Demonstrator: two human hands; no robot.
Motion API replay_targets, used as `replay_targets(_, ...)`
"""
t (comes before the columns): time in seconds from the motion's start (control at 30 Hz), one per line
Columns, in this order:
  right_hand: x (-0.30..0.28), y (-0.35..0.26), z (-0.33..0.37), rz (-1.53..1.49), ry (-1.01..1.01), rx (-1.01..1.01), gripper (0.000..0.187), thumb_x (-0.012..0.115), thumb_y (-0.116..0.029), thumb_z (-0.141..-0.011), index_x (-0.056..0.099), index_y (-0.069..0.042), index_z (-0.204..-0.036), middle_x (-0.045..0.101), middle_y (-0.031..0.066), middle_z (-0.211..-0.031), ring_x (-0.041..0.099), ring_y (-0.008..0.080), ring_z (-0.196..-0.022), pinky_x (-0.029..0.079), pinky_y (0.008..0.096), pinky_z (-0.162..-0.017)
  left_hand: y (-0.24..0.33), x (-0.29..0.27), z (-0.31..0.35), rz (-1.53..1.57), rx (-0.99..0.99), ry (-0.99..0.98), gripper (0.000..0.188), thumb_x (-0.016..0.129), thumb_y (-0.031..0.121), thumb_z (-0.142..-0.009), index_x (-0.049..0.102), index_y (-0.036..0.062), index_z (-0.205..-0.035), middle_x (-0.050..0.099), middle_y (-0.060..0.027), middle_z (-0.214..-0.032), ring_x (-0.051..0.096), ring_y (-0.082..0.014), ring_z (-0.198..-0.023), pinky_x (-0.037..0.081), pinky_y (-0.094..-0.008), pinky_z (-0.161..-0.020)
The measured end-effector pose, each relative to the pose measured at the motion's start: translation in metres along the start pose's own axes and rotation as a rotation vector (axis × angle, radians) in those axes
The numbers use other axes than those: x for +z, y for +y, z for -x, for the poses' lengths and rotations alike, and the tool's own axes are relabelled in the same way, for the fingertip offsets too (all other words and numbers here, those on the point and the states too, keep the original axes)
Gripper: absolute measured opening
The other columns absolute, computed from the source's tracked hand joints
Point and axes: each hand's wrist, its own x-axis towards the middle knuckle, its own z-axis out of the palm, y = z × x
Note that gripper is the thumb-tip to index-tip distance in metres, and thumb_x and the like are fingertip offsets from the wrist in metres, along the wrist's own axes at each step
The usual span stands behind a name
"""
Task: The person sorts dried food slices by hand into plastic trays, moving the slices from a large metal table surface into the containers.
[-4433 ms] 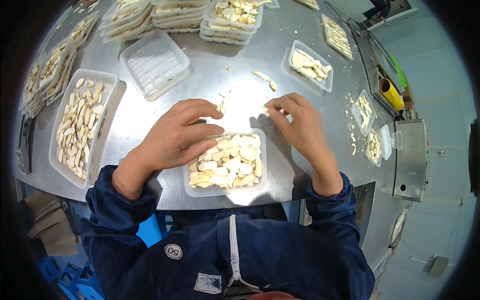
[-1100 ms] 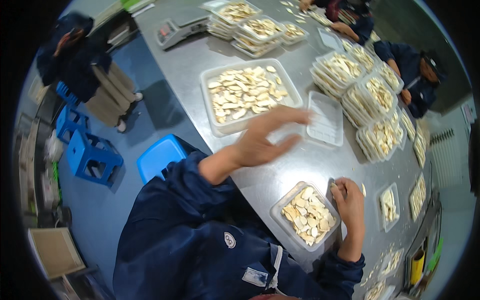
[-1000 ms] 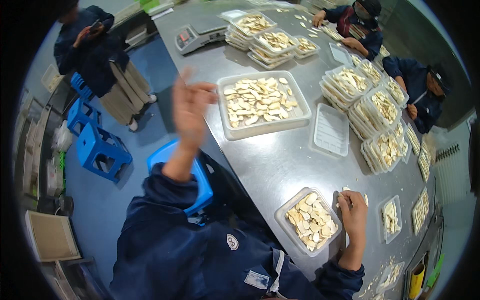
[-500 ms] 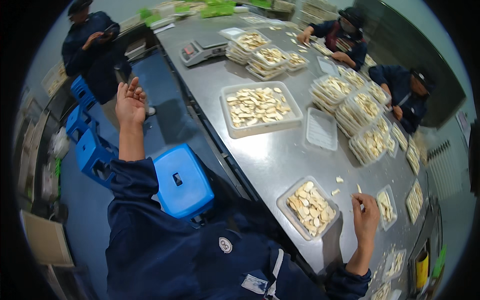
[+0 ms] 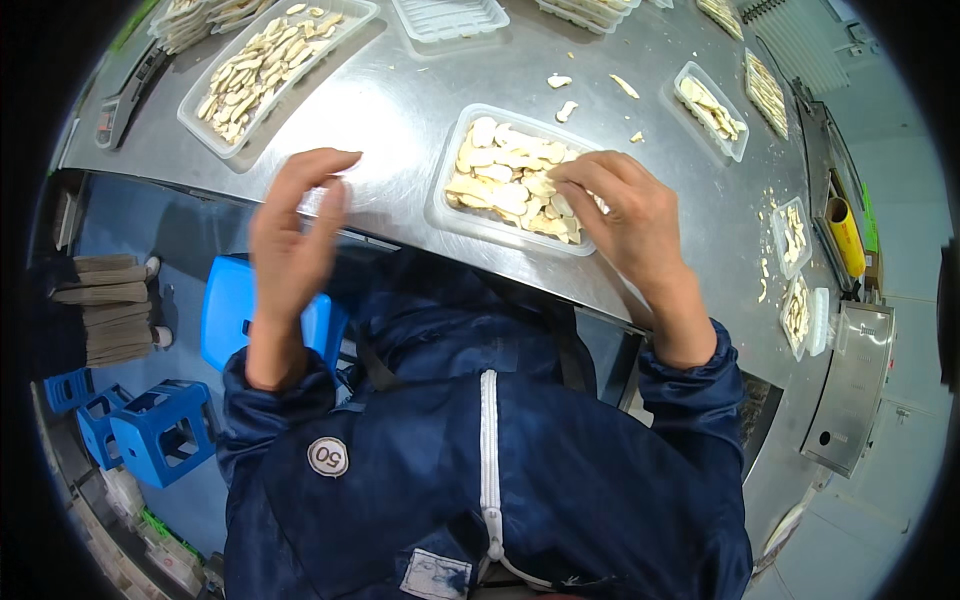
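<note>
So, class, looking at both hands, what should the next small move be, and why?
Probably the left hand should reach for the nearest plastic tray's left rim to steady it: that hand looks empty and is apart from the tray, while the right hand has its fingertips at the pale slices inside.

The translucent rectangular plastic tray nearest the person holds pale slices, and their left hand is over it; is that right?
Not the left hand: the head view shows the bare right hand over the translucent rectangular plastic tray, which does hold pale slices.
</note>
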Motion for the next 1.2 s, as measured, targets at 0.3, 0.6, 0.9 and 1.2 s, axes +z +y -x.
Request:
replay_targets(0.3,0.013,-0.010,-0.009,-0.048,-0.050,0.159,0.018,0.079,-0.012,-0.091,0.082,-0.016,-0.108,0.076,0.0008,-0.102,0.072,0.0219,-0.091,0.059,0.0347,-0.075,0.014,0.076,0.001,-0.253,0.288,-0.156,0.034,0.077,0.018,-0.094,0.075,0.0087,-0.127,0.067,-0.0111,-0.135,0.060,-0.0333,-0.131,0.050,-0.0467,-0.109)
replay_targets(0.6,0.018,-0.011,-0.015,-0.065,-0.221,0.178,0.018,0.080,-0.022,-0.093,0.082,-0.013,-0.109,0.073,0.0050,-0.098,0.067,0.0235,-0.091,0.057,0.0366,-0.077,0.013,0.095,-0.002,-0.518,0.283,-0.283,0.057,0.069,0.050,-0.099,0.067,0.0168,-0.146,0.060,-0.0079,-0.154,0.048,-0.0328,-0.149,0.030,-0.0560,-0.127)
replay_targets(0.9,0.015,0.012,-0.021,-0.245,-0.211,0.183,0.018,0.079,-0.013,-0.091,0.081,-0.014,-0.109,0.071,0.0046,-0.101,0.067,0.0240,-0.094,0.057,0.0374,-0.080,0.009,0.093,0.001,-0.585,0.266,-0.312,0.059,0.060,0.059,-0.102,0.070,0.0173,-0.144,0.059,-0.0081,-0.156,0.048,-0.0324,-0.150,0.023,-0.0558,-0.130)
replay_targets(1.2,0.035,0.102,-0.046,-0.131,-0.271,0.160,0.015,0.075,-0.015,-0.098,0.078,-0.012,-0.112,0.072,0.0057,-0.104,0.069,0.0261,-0.086,0.056,0.0373,-0.080,-0.026,0.062,-0.004,-0.281,0.243,0.033,0.047,0.052,0.039,-0.113,0.067,0.0033,-0.141,0.055,-0.0191,-0.153,0.047,-0.0379,-0.150,0.045,-0.0498,-0.122)
